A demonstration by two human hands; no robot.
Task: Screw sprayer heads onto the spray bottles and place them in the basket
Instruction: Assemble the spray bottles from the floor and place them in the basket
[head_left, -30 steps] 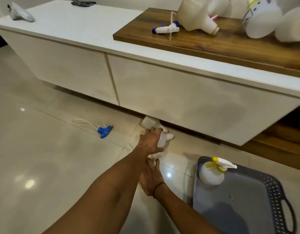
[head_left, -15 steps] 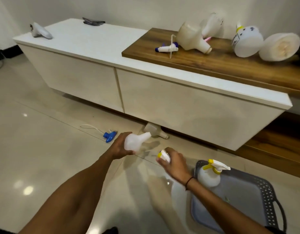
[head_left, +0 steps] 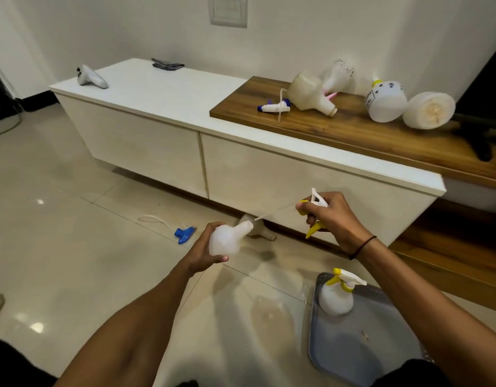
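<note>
Spray bottle [head_left: 225, 241] in left hand [head_left: 204, 251], sprayer head [head_left: 313, 209] in right hand [head_left: 332, 217], basket [head_left: 361, 353] nearby

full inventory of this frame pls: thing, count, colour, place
bottle in hand: 1, translucent white, held in the left hand, no head on
sprayer head in hand: 1, white and yellow, in the right hand, its tube reaching toward the bottle's neck
finished bottle: 1, white with yellow head, standing in the basket
basket: 1, grey, on the floor at right
blue sprayer head: 1, blue, on the floor
floor bottle: 1, whitish, lying under the cabinet edge
white and blue sprayer head: 1, on the wooden top
bottles on wooden top: 4, whitish, lying on their sides
cabinet: 1, white
left hand: 1
right hand: 1
</note>
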